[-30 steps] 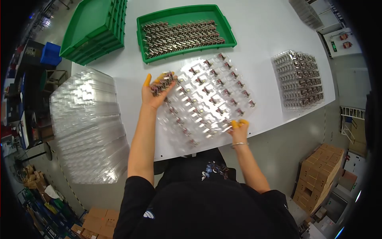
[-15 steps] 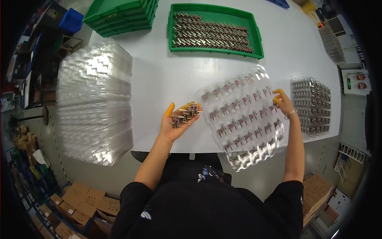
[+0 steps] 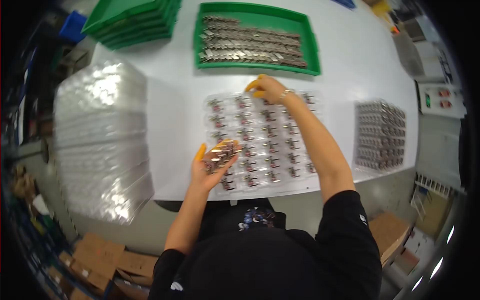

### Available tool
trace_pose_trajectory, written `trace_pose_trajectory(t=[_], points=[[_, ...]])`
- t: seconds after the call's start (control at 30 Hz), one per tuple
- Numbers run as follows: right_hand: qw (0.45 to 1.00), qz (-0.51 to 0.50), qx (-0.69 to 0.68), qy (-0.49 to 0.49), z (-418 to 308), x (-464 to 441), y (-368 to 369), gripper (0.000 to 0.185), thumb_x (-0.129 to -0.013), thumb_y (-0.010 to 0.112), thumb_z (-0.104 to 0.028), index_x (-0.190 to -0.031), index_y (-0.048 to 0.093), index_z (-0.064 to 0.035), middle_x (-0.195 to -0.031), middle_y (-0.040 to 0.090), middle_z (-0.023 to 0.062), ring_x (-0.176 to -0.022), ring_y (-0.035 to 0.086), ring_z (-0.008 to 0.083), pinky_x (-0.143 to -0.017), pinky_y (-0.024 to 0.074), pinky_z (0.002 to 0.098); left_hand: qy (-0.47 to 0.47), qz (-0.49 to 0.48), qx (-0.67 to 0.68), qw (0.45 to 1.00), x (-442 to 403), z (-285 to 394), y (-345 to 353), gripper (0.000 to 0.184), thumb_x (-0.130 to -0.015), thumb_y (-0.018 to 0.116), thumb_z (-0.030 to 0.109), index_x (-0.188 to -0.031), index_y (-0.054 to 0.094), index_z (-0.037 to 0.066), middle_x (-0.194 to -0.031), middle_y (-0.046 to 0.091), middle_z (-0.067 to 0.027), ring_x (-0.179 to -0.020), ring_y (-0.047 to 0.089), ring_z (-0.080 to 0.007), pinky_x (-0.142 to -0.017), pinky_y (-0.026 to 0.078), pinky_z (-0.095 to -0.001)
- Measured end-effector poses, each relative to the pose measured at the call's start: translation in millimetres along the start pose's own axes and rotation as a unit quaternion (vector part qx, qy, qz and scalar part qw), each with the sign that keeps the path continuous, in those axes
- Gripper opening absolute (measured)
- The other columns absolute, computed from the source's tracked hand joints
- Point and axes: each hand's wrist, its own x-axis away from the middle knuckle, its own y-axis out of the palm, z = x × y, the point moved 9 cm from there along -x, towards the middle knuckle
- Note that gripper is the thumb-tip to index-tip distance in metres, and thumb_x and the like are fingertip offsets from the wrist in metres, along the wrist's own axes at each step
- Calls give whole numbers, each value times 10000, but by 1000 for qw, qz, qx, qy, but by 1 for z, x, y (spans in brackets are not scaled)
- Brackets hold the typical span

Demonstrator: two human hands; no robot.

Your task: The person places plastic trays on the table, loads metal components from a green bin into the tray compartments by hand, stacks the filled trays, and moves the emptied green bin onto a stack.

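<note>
Small silvery metal parts with reddish bodies [image 3: 222, 156] lie bunched in the palm-up left hand [image 3: 204, 176], whose grip cradles them above the near-left part of a clear plastic pocketed tray [image 3: 230, 117]. Their bunch runs lengthwise from near left to far right. Similar parts [image 3: 248, 164] fill visible pockets of that tray on the white surface [image 3: 172, 110]. Beyond is a green rectangular plastic tray [image 3: 313, 50]. Right of the bunch and farther off, the right hand [image 3: 271, 90] is over the clear tray's far edge, nearer the green one; I cannot tell whether its bent fingers pinch anything.
</note>
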Motion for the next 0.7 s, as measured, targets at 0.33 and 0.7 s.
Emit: trace_pose_trajectory(t=[0.33,0.7], points=[[981,153,-2,-117,-119,66,24,148,-805,687,-179,-914,719,-84,-925,640,53,-872,567,250,-820,457,343,28,8,25,999,-26,5,-3,572,-995,384,264,-1417,263,-102,-1439,315,-345,-1351,325,-481,-1124,294,-580],[971,232,31,-47,-86,-1,23,112,-812,664,-120,-902,709,-70,-831,630,53,-778,565,241,-736,466,318,73,-11,-45,996,-25,12,-8,531,-1005,370,262,-1378,347,-115,-1332,472,-316,-1255,486,-407,-1091,378,-511]])
